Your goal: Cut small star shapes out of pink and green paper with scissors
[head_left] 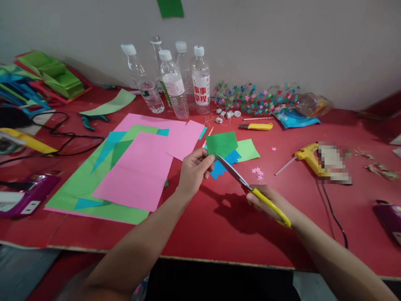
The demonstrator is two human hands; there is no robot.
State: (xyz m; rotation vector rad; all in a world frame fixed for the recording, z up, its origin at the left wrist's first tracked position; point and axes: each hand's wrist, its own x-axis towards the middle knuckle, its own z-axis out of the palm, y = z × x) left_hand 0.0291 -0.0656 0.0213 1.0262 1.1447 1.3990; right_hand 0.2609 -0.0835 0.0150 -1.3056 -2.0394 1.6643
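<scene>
My left hand (194, 169) pinches the near left corner of a dark green paper piece (223, 143), held above the table. In my right hand (269, 200) is a pair of scissors with yellow handles (271, 205). The tips of the blades meet the green paper's near edge, close to my left fingertips. Beneath, a blue paper piece (220, 168) with a jagged edge and a light green paper piece (249, 150) lie on the table. A small pile of pink paper stars (257, 173) sits to the right of them.
Pink and green sheets (134, 171) overlap on the red table (200, 234). Several plastic bottles (175, 88) stand by the wall. A yellow utility knife (257, 126), a hot glue gun (308, 159) with a cord, and many colourful stars (257, 98) are further right and back.
</scene>
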